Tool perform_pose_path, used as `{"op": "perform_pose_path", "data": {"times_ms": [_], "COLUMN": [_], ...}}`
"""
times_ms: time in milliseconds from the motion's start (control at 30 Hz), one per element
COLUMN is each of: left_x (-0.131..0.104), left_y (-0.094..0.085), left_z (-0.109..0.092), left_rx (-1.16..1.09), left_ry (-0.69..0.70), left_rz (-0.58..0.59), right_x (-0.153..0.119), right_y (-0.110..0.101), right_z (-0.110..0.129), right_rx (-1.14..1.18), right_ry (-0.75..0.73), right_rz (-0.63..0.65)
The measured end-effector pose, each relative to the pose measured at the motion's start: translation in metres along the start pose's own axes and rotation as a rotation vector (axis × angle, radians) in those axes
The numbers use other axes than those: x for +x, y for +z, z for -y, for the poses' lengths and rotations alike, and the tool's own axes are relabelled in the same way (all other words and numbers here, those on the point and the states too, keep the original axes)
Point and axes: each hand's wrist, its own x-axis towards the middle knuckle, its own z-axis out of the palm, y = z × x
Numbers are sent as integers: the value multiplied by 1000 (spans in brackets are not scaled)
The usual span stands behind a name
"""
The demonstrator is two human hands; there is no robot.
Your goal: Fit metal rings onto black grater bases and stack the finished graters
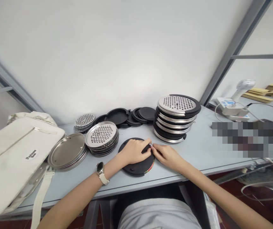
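A round black disc [133,169] lies flat on the table in front of me, with a red and yellow strip showing along its right edge. My left hand [135,151] rests over the disc, thumb and forefinger closed at its upper right rim. At that same spot, my right hand [166,154] pinches a small shiny metal piece [151,145] between its fingertips. What the piece is, and how it joins the disc, I cannot make out. Small dark knobs stick up from the disc's face.
Left of the disc stand a stack of perforated metal grater discs [103,133] and a stack of plain metal discs [68,149]. Black rings [118,117] lie behind. A tall stack of rimmed graters [178,105] rises at right. A cream bag [19,152] fills the left.
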Motion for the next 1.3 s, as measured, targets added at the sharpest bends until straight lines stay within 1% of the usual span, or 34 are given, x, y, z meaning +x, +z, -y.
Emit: {"op": "perform_pose_path", "data": {"times_ms": [367, 600, 1100, 1300], "left_x": [0, 1, 1, 1], "left_y": [-1, 1, -2, -2], "left_z": [0, 0, -1, -1], "left_rx": [12, 65, 55, 53], "left_ry": [0, 6, -14, -7], "left_rz": [4, 5, 34, 29], "right_x": [-1, 1, 0, 0], "right_y": [1, 1, 1, 1], "right_z": [-1, 0, 1, 0], "right_rx": [3, 11, 30, 24], "right_ry": [-5, 5, 5, 13], "right_rz": [2, 6, 2, 2]}}
